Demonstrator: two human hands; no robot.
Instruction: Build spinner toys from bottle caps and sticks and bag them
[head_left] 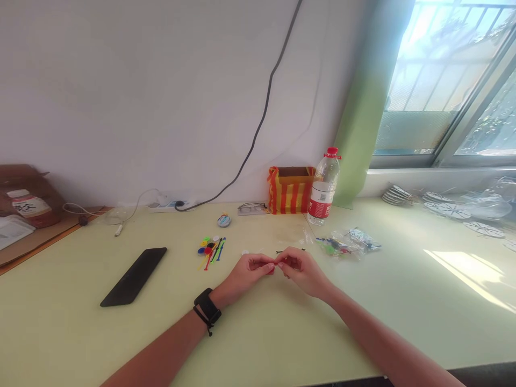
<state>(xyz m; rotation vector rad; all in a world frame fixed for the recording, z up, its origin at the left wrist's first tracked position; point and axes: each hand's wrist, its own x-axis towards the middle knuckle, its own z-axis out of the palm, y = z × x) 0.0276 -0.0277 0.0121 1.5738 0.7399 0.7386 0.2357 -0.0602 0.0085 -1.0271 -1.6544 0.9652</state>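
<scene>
Close together above the table, my left hand (250, 275) and my right hand (301, 273) meet at their fingertips. Between them is a small red piece (271, 270), mostly covered by the fingers, so its exact kind does not show. Both hands are closed in a pinch on it. A black strap with a dark device (207, 305) circles my left wrist. Just behind the right hand, a thin black piece (279, 251) peeks out on the tabletop. To the left lie small coloured plastic discs (207, 245) and several thin coloured plastic sticks (216, 251).
A black phone-like slab (134, 277) lies at left. Behind stand a round tin (223, 220), a striped box (288, 191) and a water bottle (323, 188). Plastic bags of small parts (346, 243) lie at right. White patterned discs (447, 209) sit near the window.
</scene>
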